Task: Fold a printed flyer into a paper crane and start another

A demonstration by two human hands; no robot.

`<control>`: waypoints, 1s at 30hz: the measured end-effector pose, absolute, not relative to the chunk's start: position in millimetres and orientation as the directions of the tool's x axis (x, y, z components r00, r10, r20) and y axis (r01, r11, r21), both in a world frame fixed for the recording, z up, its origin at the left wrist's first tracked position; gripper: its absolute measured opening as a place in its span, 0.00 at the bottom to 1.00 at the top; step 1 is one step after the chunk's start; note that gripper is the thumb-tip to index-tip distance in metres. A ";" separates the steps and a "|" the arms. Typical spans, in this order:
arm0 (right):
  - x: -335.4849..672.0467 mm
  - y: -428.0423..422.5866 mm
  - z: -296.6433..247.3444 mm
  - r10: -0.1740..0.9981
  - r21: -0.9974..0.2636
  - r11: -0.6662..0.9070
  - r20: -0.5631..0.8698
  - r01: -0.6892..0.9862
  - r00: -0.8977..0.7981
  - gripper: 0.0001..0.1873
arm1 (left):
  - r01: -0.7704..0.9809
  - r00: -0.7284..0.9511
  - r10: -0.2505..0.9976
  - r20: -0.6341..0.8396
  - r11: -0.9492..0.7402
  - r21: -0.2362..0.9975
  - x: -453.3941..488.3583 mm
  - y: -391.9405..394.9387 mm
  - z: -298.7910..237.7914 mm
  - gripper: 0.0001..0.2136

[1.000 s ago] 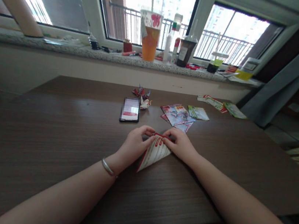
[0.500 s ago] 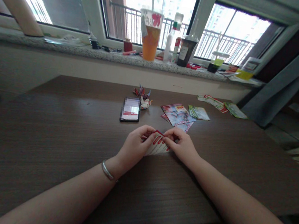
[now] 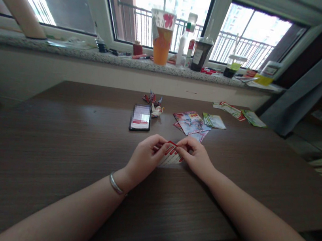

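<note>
A small piece of printed paper, white with red lettering and a red upper edge, is held between both hands above the brown table. My left hand pinches its left side with thumb and fingers. On the opposite side, my right hand grips the paper's upper right part, the thumb lying across its front. The fingers behind the paper are partly hidden. Just beyond my right hand lie colourful printed sheets, overlapping one another. A phone with a lit, blurred screen rests past my left hand.
Folded paper figures sit beside the phone. Green-and-white paper slips lie right of the printed sheets, with more slips near the table's far right corner. Cups, including a tall orange drink, and bottles line the windowsill.
The paper tilts slightly between my fingers, and its lower edge sits a little higher. Both hands stay almost in place.
</note>
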State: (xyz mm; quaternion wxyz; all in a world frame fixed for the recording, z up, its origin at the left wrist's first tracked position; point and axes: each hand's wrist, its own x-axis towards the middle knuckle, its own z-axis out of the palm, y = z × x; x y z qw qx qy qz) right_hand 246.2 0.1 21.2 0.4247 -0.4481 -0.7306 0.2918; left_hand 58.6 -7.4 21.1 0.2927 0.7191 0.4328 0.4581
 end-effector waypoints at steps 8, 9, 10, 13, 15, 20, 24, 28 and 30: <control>246.1 -0.1 22.6 0.906 -0.812 0.421 0.357 0.406 -0.226 0.04 | 0.393 0.226 0.877 0.424 -0.480 0.784 57.5 -6.9 20.5 0.10; 246.0 -0.2 23.0 0.905 -0.809 0.424 0.361 0.407 -0.224 0.04 | 0.391 0.227 0.877 0.424 -0.481 0.785 57.6 -6.8 21.2 0.09; 245.9 -0.2 23.4 0.903 -0.806 0.428 0.366 0.409 -0.224 0.04 | 0.390 0.226 0.878 0.422 -0.479 0.787 57.7 -6.8 21.7 0.09; 245.4 -0.3 23.8 0.900 -0.800 0.435 0.370 0.413 -0.231 0.04 | 0.382 0.213 0.880 0.424 -0.475 0.793 57.6 -6.2 22.4 0.08; 245.7 0.1 23.4 0.904 -0.801 0.427 0.361 0.420 -0.231 0.05 | 0.379 0.202 0.879 0.433 -0.478 0.793 57.1 -5.5 22.6 0.07; 252.0 3.4 21.0 0.908 -0.778 0.418 0.354 0.469 -0.223 0.05 | 0.349 0.161 0.879 0.449 -0.477 0.807 54.4 -1.7 24.3 0.07; 259.7 7.1 18.3 0.902 -0.751 0.431 0.366 0.501 -0.227 0.05 | 0.350 0.109 0.885 0.453 -0.461 0.816 51.2 3.1 22.8 0.07; 262.3 10.0 15.5 0.916 -0.777 0.401 0.355 0.485 -0.189 0.06 | 0.363 0.081 0.891 0.446 -0.444 0.819 48.1 5.3 19.0 0.08; 262.0 11.2 14.5 0.923 -0.795 0.383 0.342 0.471 -0.174 0.06 | 0.367 0.090 0.893 0.441 -0.442 0.819 47.5 4.9 17.8 0.08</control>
